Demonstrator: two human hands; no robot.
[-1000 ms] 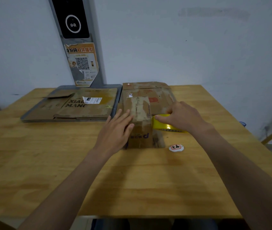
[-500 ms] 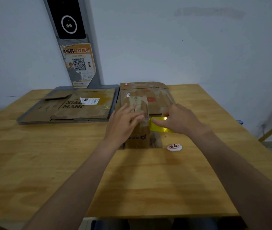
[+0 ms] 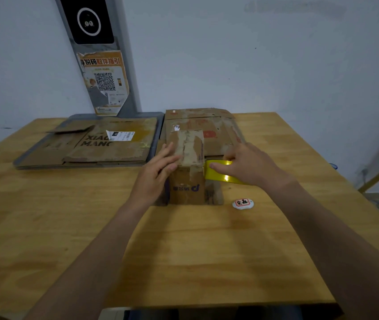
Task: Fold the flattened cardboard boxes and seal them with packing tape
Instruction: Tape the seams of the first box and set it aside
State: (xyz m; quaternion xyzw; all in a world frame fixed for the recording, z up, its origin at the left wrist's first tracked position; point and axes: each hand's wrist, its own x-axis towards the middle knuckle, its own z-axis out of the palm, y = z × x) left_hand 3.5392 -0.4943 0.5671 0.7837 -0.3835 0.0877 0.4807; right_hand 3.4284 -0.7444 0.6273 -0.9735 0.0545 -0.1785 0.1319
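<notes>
— What was laid out there?

— A wooden table (image 3: 183, 262), first. On its far left, a grey tray (image 3: 160, 132) carried flattened cardboard (image 3: 105, 146). Just right of it, at the far edge, lay a second pile of flattened boxes (image 3: 220, 135).

— And the one being made up?

— A small cardboard box (image 3: 187, 181) stood folded just in front of that pile, mid-table. Its long axis ran away from the person, and old tape ran down the top seam the same way.

— The hands?

— The left hand (image 3: 158, 174) lay on the box's top left edge, fingers fairly straight, pressing down and holding nothing. The right hand (image 3: 250, 167) was curled over a roll of yellow packing tape (image 3: 223, 176), gripping it.

— Where was the roll against the box?

— Right at its upper right edge, touching or as good as. I couldn't tell whether the tape's end was stuck down. The box lay to the left of the right fingers, and that hand was plainly nearer the tape. I'd guess the pull had to go leftward over the top, across the seam.

— Anything smaller?

— A little white tag (image 3: 243, 203) near the box's right front corner, apart from it.
</notes>
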